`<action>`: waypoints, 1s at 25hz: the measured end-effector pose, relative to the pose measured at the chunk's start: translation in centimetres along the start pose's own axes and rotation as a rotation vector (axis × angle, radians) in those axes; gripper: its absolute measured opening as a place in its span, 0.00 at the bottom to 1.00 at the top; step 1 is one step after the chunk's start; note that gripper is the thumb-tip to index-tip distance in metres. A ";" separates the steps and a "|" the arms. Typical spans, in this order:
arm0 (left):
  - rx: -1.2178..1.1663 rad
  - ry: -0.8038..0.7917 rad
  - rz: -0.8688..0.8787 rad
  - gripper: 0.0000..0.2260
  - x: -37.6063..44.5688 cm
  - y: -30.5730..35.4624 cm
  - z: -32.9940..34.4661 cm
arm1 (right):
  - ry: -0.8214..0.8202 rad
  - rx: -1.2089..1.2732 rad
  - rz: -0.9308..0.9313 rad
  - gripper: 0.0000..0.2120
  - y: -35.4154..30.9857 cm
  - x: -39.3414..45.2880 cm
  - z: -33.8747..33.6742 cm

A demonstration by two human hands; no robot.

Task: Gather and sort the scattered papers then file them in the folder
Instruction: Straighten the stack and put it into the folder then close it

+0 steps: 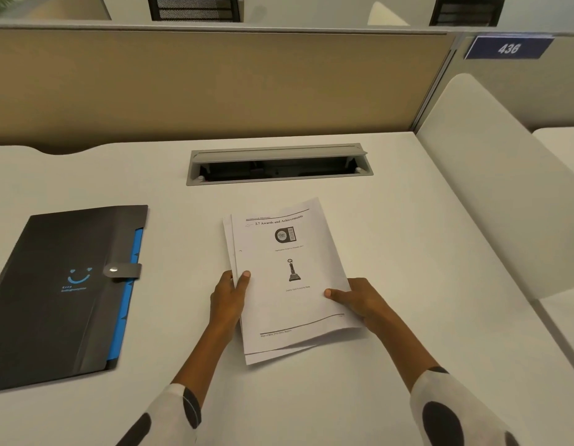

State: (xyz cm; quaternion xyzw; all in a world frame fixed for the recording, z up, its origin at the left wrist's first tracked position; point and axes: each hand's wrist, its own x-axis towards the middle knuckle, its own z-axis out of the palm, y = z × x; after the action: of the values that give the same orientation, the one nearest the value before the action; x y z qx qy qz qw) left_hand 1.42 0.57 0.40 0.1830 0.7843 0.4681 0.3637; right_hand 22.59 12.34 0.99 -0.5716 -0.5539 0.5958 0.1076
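Note:
A loose stack of white printed papers point(289, 304) lies in the middle of the desk, tilted a little to the right, its top sheet headed "2.7 Awards and Achievements". My left hand point(229, 297) grips the stack's left edge, thumb on top. My right hand point(356, 300) grips the right edge the same way. Lower sheets stick out unevenly at the left and bottom. A black folder point(63, 294) with blue inner tabs and a snap strap lies closed at the left, apart from the papers.
The white desk point(424, 252) has a grey cable hatch point(279, 165) open just behind the papers. A beige partition point(215, 82) stands along the back. A white side divider point(504, 188) rises at the right, under a blue sign reading 436 point(508, 48).

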 end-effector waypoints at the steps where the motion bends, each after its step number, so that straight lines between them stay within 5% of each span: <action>1: -0.003 -0.006 0.014 0.12 0.0 0.1 0.1 | 0.017 -0.028 -0.001 0.19 0.0 0.2 0.1; 8: -0.194 -0.046 0.014 0.11 -1.0 1.5 0.6 | 0.141 -0.245 -0.054 0.24 -0.5 0.6 -0.3; 11: -0.274 -0.094 0.080 0.14 -1.6 3.1 0.2 | 0.287 -0.076 -0.170 0.30 -2.5 0.4 -1.0; 13: -0.337 -0.152 0.165 0.15 -2.1 4.7 -0.3 | 0.172 0.203 -0.222 0.32 -4.5 0.2 -1.8; 15: -0.365 -0.190 0.284 0.14 -2.6 6.4 -1.0 | 0.016 0.372 -0.263 0.24 -6.6 -0.3 -2.7; 19: -0.398 -0.149 0.445 0.13 -2.9 8.6 -2.1 | -0.065 0.425 -0.451 0.12 -9.7 -1.8 -3.2; 25: -0.410 -0.065 0.429 0.15 -3.9 7.0 -1.5 | -0.035 0.419 -0.527 0.14 -8.5 -2.8 -2.4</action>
State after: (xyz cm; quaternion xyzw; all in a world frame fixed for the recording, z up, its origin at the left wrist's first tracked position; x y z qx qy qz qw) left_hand 2.53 0.65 8.44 0.2822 0.6049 0.6767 0.3107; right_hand 21.13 14.60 9.84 -0.3640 -0.5498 0.6581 0.3635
